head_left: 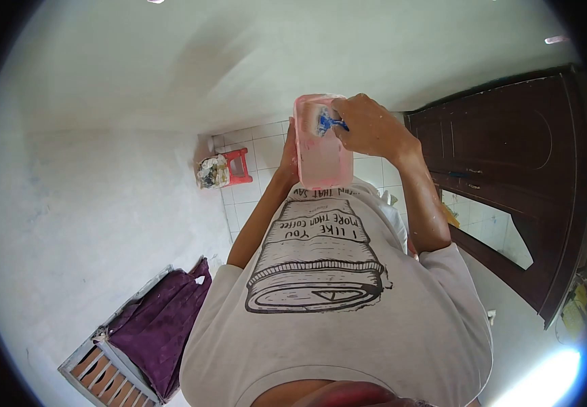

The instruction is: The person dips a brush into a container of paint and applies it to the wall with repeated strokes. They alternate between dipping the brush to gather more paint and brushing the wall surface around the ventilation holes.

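Note:
A pink rectangular plastic tub is held out in front of my chest, with whitish wet paint inside and smears along its walls. My left hand grips the tub by its left side, most of the fingers hidden behind and under it. Closed around a paintbrush is my right hand, over the tub's far right edge. The brush has a blue, paint-spattered handle, and its pale bristles point left inside the tub.
A red plastic stool with a crumpled, stained bundle on it stands by the left wall. Dark wooden furniture with a mirror panel is at right. A purple curtain hangs by a barred window.

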Action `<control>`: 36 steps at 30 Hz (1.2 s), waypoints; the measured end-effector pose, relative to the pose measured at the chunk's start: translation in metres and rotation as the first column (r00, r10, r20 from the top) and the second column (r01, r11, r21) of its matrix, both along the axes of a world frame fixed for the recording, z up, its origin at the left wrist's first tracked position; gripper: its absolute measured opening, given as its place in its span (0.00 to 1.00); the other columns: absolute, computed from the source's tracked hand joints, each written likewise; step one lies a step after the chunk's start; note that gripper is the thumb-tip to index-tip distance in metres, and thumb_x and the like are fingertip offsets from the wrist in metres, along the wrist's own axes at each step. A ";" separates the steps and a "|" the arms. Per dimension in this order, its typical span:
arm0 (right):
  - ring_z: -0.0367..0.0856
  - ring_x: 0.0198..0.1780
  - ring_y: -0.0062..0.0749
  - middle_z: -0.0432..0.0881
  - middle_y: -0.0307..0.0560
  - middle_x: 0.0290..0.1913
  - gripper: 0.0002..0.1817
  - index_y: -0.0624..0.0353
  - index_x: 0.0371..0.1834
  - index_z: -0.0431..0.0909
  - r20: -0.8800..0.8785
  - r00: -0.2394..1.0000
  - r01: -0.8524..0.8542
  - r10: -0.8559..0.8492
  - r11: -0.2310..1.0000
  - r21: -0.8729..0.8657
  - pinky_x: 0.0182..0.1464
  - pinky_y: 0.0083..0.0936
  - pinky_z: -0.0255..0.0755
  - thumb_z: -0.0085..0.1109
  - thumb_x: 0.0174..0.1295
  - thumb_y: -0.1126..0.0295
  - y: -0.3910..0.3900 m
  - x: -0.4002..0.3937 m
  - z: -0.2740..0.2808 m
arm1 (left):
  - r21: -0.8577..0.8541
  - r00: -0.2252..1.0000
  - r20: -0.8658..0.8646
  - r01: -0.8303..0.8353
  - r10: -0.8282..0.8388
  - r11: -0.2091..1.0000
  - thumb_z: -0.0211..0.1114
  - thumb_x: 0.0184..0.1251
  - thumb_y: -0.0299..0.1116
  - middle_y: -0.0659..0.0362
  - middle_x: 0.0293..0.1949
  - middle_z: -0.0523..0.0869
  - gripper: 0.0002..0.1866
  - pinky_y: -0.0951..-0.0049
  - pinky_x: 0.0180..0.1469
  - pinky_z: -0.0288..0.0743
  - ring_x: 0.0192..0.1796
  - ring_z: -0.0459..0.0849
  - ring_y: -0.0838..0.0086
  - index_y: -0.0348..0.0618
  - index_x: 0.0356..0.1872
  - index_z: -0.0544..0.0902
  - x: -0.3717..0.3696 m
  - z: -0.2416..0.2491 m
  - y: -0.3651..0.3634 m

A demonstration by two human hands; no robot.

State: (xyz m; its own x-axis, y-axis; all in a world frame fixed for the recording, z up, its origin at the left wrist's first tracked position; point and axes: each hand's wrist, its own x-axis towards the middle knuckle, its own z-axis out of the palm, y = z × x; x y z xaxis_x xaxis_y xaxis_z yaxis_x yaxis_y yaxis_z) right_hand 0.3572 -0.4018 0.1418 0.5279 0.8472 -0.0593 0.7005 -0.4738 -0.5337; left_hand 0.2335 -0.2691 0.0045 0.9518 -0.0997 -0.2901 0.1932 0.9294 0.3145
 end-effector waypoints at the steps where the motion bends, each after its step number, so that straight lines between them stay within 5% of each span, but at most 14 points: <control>1: 0.85 0.33 0.58 0.84 0.64 0.31 0.09 0.70 0.32 0.80 -0.003 1.000 0.000 0.000 1.000 0.002 0.41 0.47 0.80 0.59 0.52 0.74 0.002 -0.001 -0.006 | 0.002 1.000 -0.003 0.000 0.000 1.000 0.37 0.75 0.71 0.53 0.67 0.75 0.40 0.55 0.66 0.77 0.66 0.77 0.61 0.52 0.75 0.63 0.002 -0.002 -0.001; 3: 0.82 0.43 0.60 0.83 0.63 0.36 0.12 0.66 0.43 0.79 -0.140 0.990 0.010 -0.018 0.998 -0.058 0.47 0.46 0.76 0.56 0.58 0.72 0.007 -0.003 -0.016 | 0.106 0.991 -0.070 -0.106 0.113 0.989 0.48 0.76 0.65 0.58 0.63 0.78 0.33 0.54 0.61 0.80 0.63 0.80 0.63 0.54 0.71 0.69 0.012 -0.005 -0.005; 7: 0.83 0.41 0.60 0.84 0.64 0.35 0.11 0.66 0.41 0.80 -0.256 0.965 -0.107 0.054 0.974 -0.198 0.46 0.47 0.76 0.55 0.57 0.73 0.007 -0.022 -0.017 | 0.172 0.986 0.076 -0.160 0.149 0.972 0.50 0.78 0.59 0.57 0.62 0.79 0.29 0.56 0.59 0.81 0.62 0.80 0.64 0.53 0.69 0.69 0.002 -0.005 0.005; 10: 0.83 0.39 0.60 0.84 0.64 0.34 0.09 0.66 0.37 0.80 -0.224 0.962 -0.209 0.156 0.949 -0.236 0.44 0.48 0.77 0.55 0.56 0.74 0.001 -0.017 -0.010 | 0.047 0.988 -0.024 -0.150 0.151 0.988 0.39 0.75 0.70 0.55 0.66 0.76 0.40 0.56 0.67 0.76 0.66 0.77 0.61 0.52 0.75 0.63 -0.006 -0.019 0.018; 12: 0.84 0.40 0.59 0.84 0.62 0.33 0.07 0.66 0.34 0.80 -0.039 0.998 -0.058 0.052 0.980 -0.189 0.45 0.48 0.78 0.56 0.55 0.74 0.000 -0.011 -0.005 | 0.098 0.963 0.245 -0.144 0.116 0.985 0.40 0.75 0.71 0.55 0.67 0.75 0.40 0.55 0.66 0.76 0.66 0.78 0.61 0.52 0.75 0.64 -0.001 -0.013 0.012; 13: 0.84 0.40 0.59 0.84 0.62 0.33 0.07 0.66 0.34 0.80 -0.033 0.999 -0.048 0.042 0.978 -0.205 0.45 0.48 0.78 0.56 0.55 0.74 0.002 -0.010 -0.003 | 0.080 0.962 0.250 -0.135 0.111 0.988 0.40 0.75 0.71 0.55 0.67 0.75 0.40 0.55 0.66 0.76 0.66 0.78 0.61 0.52 0.75 0.64 0.001 -0.011 0.005; 15: 0.84 0.41 0.58 0.84 0.61 0.33 0.08 0.65 0.36 0.81 -0.013 1.000 0.012 -0.013 0.996 -0.093 0.46 0.49 0.77 0.57 0.54 0.74 0.017 -0.015 0.001 | 0.113 0.977 0.055 -0.211 0.206 0.971 0.56 0.76 0.56 0.57 0.58 0.80 0.28 0.60 0.58 0.82 0.59 0.82 0.65 0.51 0.67 0.71 0.005 0.028 -0.006; 19: 0.85 0.38 0.59 0.84 0.62 0.33 0.08 0.68 0.35 0.81 -0.152 0.980 -0.147 0.131 0.984 -0.099 0.43 0.48 0.79 0.59 0.52 0.76 0.013 -0.028 -0.009 | -0.067 0.987 0.093 -0.127 0.133 0.990 0.43 0.74 0.70 0.53 0.67 0.75 0.39 0.56 0.65 0.78 0.66 0.78 0.62 0.52 0.74 0.65 0.003 -0.025 0.013; 23: 0.85 0.39 0.60 0.84 0.62 0.32 0.08 0.68 0.35 0.82 -0.099 0.987 -0.148 0.127 0.955 -0.259 0.44 0.46 0.80 0.60 0.52 0.76 0.011 -0.010 0.001 | -0.017 0.980 0.058 -0.190 0.191 0.982 0.43 0.76 0.67 0.54 0.66 0.75 0.37 0.58 0.65 0.78 0.65 0.78 0.63 0.51 0.74 0.64 -0.002 -0.004 0.011; 25: 0.87 0.36 0.57 0.84 0.64 0.31 0.07 0.69 0.28 0.82 0.082 0.993 0.095 -0.081 0.981 -0.172 0.37 0.44 0.81 0.59 0.45 0.79 0.017 -0.007 0.014 | 0.089 0.987 0.089 -0.138 0.131 0.986 0.43 0.78 0.65 0.54 0.67 0.74 0.37 0.58 0.66 0.76 0.66 0.77 0.63 0.49 0.75 0.63 0.001 -0.014 0.011; 29: 0.86 0.35 0.56 0.83 0.63 0.29 0.06 0.68 0.27 0.82 0.095 0.993 -0.068 0.071 0.997 -0.029 0.37 0.44 0.81 0.59 0.46 0.78 0.027 -0.016 -0.007 | 0.212 0.980 0.095 -0.190 0.173 0.959 0.43 0.79 0.64 0.53 0.65 0.75 0.36 0.61 0.66 0.77 0.64 0.78 0.63 0.47 0.74 0.63 0.008 -0.001 0.009; 32: 0.86 0.38 0.57 0.84 0.64 0.33 0.09 0.66 0.35 0.83 0.073 0.979 -0.190 0.191 0.982 -0.014 0.42 0.46 0.80 0.59 0.52 0.75 0.015 -0.012 -0.018 | 0.005 0.983 0.132 -0.128 0.126 0.992 0.43 0.79 0.64 0.53 0.66 0.75 0.37 0.61 0.66 0.77 0.65 0.78 0.64 0.47 0.75 0.62 0.005 0.005 0.017; 35: 0.85 0.38 0.57 0.84 0.63 0.35 0.09 0.66 0.35 0.83 0.112 0.988 -0.072 0.102 0.967 -0.243 0.41 0.45 0.80 0.59 0.51 0.76 0.020 0.007 0.014 | 0.049 0.984 0.133 -0.123 0.115 0.991 0.41 0.78 0.66 0.53 0.69 0.72 0.39 0.57 0.68 0.75 0.67 0.76 0.62 0.47 0.76 0.60 0.003 0.001 0.014; 36: 0.85 0.33 0.54 0.83 0.59 0.31 0.07 0.64 0.32 0.83 0.260 0.962 -0.055 0.085 0.991 -0.121 0.37 0.41 0.81 0.60 0.49 0.76 0.017 0.009 0.009 | 0.047 0.985 0.128 -0.122 0.115 0.991 0.41 0.78 0.66 0.53 0.69 0.72 0.39 0.57 0.68 0.75 0.67 0.76 0.62 0.47 0.76 0.60 0.003 -0.001 0.011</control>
State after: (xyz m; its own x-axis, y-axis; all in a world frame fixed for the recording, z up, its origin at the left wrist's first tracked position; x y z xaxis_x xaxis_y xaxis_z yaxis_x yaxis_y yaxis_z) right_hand 0.3665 -0.3846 0.1512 0.4773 0.8785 -0.0219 0.8428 -0.4647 -0.2715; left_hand 0.2369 -0.2579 0.0036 0.9849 0.0285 -0.1706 0.0390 0.9243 0.3796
